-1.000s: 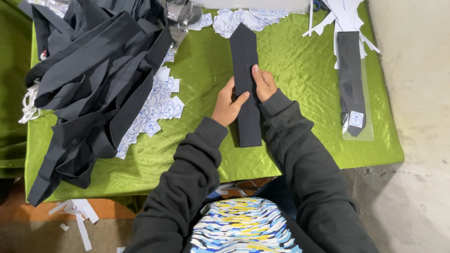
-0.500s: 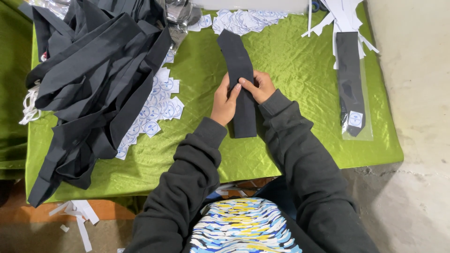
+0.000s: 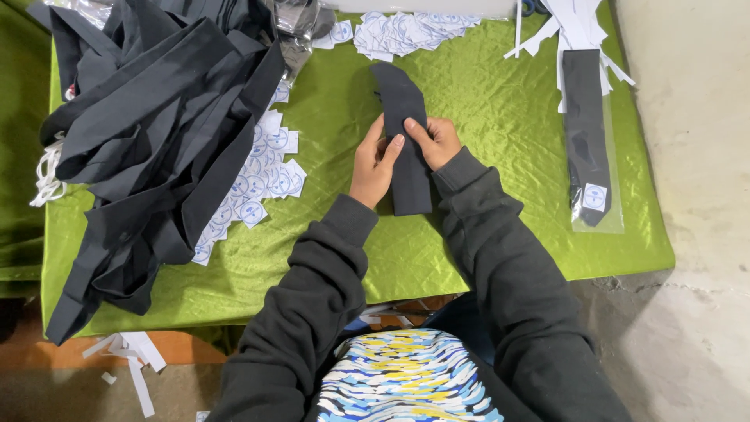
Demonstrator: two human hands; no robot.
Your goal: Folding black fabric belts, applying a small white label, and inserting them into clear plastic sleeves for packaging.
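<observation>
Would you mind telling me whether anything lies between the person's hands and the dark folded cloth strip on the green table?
Nothing visible does. The left hand and right hand both rest directly on the dark folded cloth strip, fingers meeting on its middle. The pile of dark fabric and the white paper labels lie apart, to the left.

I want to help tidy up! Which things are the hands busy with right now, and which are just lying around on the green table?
In use:
- left hand and right hand, both on the dark folded strip

Lying about:
- heap of dark cloth
- small white stickers
- bagged strip
- white paper scraps
- green table cover
</observation>
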